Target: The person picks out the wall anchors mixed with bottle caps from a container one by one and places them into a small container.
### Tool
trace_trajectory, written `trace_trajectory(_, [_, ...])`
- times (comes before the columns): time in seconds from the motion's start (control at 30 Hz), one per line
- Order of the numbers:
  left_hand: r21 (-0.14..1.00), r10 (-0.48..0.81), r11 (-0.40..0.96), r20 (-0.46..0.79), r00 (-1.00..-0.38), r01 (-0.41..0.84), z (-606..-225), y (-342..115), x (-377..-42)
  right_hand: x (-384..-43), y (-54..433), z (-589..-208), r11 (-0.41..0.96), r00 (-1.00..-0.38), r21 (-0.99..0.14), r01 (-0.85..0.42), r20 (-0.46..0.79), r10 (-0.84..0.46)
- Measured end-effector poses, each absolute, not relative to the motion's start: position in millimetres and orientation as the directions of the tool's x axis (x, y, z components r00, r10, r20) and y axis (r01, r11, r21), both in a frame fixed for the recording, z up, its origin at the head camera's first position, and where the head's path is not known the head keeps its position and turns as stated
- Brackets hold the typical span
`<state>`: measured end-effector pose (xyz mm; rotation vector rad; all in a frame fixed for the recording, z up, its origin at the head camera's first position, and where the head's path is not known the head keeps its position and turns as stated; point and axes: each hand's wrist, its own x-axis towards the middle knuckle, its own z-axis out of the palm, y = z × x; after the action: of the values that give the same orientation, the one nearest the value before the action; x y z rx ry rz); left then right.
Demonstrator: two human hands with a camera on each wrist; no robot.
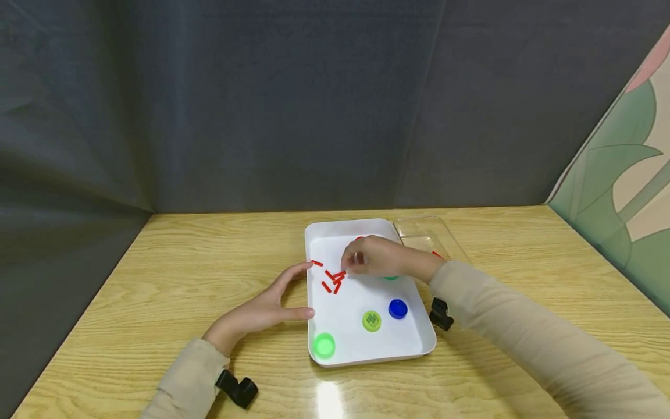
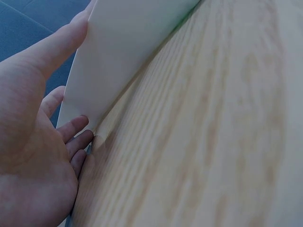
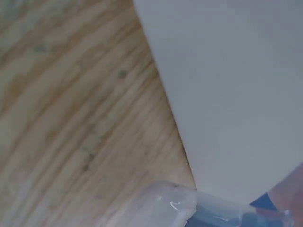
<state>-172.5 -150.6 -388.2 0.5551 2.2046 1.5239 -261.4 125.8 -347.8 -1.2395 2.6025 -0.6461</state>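
A white tray (image 1: 356, 343) lies on the wooden table. My left hand (image 1: 264, 308) touches its left rim with fingertips and thumb, the fingers spread and fairly straight; the left wrist view shows this hand (image 2: 42, 127) against the tray's outer wall (image 2: 118, 47). My right hand (image 1: 374, 256) reaches over the tray with bent fingers, their tips beside several short red sticks (image 1: 337, 280). Whether a stick is between those fingertips is hidden. Also in the tray are a blue cap (image 1: 398, 309), a yellow-green cap (image 1: 371, 320) and a bright green cap (image 1: 324, 345).
A clear plastic container (image 1: 426, 233) stands against the tray's right side, with something red (image 1: 437, 254) in or beside it. Another green piece (image 1: 391, 278) and a red one (image 1: 359, 238) are partly covered by my right hand. A dark curtain (image 1: 293, 105) hangs behind the table.
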Motion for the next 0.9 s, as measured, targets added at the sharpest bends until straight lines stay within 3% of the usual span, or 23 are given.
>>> trace_trajectory(0.9, [0.941,0.54,0.319,-0.081,-0.838,0.115,-387.5,-150.6,-172.6,-264.8,110.7,-354.2,0.612,-0.654,-0.416,-0.673,-0.052,-0.755])
